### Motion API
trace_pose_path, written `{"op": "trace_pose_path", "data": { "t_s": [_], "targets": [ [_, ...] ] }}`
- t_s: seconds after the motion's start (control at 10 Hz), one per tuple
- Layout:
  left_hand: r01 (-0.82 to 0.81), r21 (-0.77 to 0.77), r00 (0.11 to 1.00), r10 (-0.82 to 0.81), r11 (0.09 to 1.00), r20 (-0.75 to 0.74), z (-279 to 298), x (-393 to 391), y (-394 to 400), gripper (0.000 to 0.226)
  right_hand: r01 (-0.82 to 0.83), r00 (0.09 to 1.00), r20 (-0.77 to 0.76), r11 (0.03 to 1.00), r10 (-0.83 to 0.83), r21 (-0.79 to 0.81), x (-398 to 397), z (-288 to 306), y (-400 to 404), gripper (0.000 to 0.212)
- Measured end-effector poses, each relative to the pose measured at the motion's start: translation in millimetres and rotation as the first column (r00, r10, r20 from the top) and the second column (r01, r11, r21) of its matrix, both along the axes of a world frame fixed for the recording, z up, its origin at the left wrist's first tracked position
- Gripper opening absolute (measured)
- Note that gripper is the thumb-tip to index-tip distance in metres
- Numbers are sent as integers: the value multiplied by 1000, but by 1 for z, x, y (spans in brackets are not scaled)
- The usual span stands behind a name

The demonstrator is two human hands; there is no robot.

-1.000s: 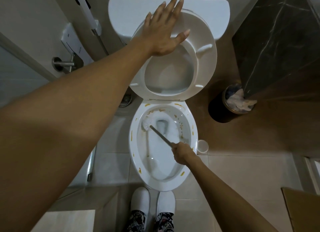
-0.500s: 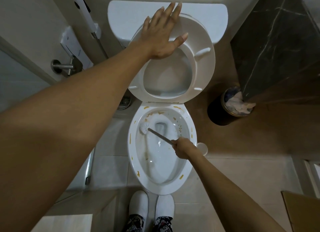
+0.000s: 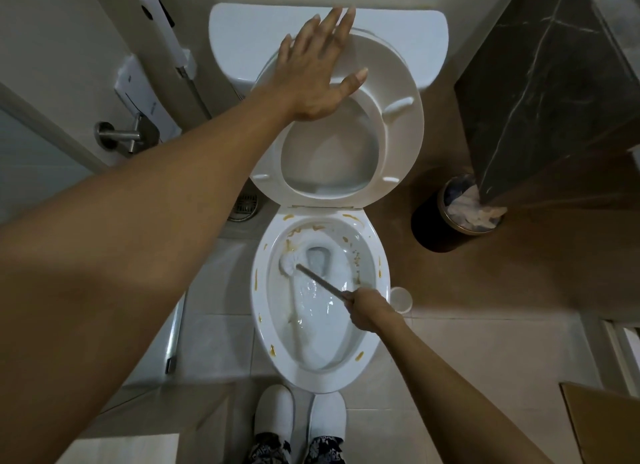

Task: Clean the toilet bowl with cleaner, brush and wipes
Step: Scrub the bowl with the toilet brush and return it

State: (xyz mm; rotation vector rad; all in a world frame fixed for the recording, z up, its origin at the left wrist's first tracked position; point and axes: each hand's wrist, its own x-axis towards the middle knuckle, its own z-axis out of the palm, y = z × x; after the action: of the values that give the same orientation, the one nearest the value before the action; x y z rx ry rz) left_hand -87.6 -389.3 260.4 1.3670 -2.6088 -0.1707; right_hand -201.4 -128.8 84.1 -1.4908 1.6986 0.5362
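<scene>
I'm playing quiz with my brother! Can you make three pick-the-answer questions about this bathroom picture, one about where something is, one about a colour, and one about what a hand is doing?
1. Where is the brush head?
A. In the bin
B. Inside the toilet bowl, at its back left
C. On the floor

2. What colour are the smears on the bowl's rim?
A. Yellow-brown
B. Blue
C. Green

3. What is the left hand doing?
A. Gripping a bottle
B. Hanging by the person's side
C. Pressing flat on the raised seat

Answers:
1. B, the white bristles sit against the inner wall beside the drain.
2. A, mustard-coloured marks dot the rim all round.
3. C, its fingers are straight and spread on the seat, while the right hand grips the brush handle.
</scene>
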Motion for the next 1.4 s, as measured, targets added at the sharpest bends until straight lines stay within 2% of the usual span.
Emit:
{"op": "trace_pose_path", "data": {
  "t_s": [0.1, 0.3, 0.4, 0.6, 0.7, 0.8, 0.9, 1.1, 1.2, 1.3, 1.4],
  "targets": [
    [0, 5, 1000, 0, 1000, -7, 1, 0, -1, 76, 98, 995, 23, 995, -98, 4, 10, -8, -3, 38],
    [-1, 9, 1000, 1, 1000, -4, 1, 0, 0, 76, -50, 997, -47, 985, 59, 164, -7, 2, 0, 38],
    [-5, 20, 1000, 5, 1000, -7, 1, -1, 0, 77, -57, 997, -51, 987, 65, 151, -13, 7, -6, 40],
    [-10, 21, 1000, 10, 1000, 2, 2, -1, -1, 77, 103, 995, 8, 995, -102, -13, 5, -7, 5, 36],
    [-10, 17, 1000, 10, 1000, 4, 0, -2, -1, 76, 211, 976, 42, 977, -212, 26, 5, -13, 25, 39],
    [-14, 8, 1000, 14, 1000, 0, 0, -2, -2, 76, 140, 988, 61, 987, -145, 74, 0, -11, 32, 37],
    [-16, -2, 1000, 16, 1000, -1, -1, -1, -2, 76, 1, 998, 60, 997, -6, 76, 1, -5, 26, 38],
    [-11, -1, 1000, 11, 1000, 6, 0, -1, -2, 78, 10, 998, 57, 998, -13, 57, 2, 3, 0, 37],
    [-15, 2, 1000, 15, 1000, 6, -2, -2, -3, 77, 45, 999, 24, 990, -48, 130, -7, 10, -4, 35],
    [-18, 3, 1000, 18, 1000, 8, -1, -2, -4, 77, -45, 997, -49, 950, 63, 309, -17, 26, -4, 34],
    [-21, 2, 1000, 21, 1000, 10, -2, -2, -4, 77, -67, 993, -68, 949, 92, 309, -20, 34, -5, 34]
  ]
}}
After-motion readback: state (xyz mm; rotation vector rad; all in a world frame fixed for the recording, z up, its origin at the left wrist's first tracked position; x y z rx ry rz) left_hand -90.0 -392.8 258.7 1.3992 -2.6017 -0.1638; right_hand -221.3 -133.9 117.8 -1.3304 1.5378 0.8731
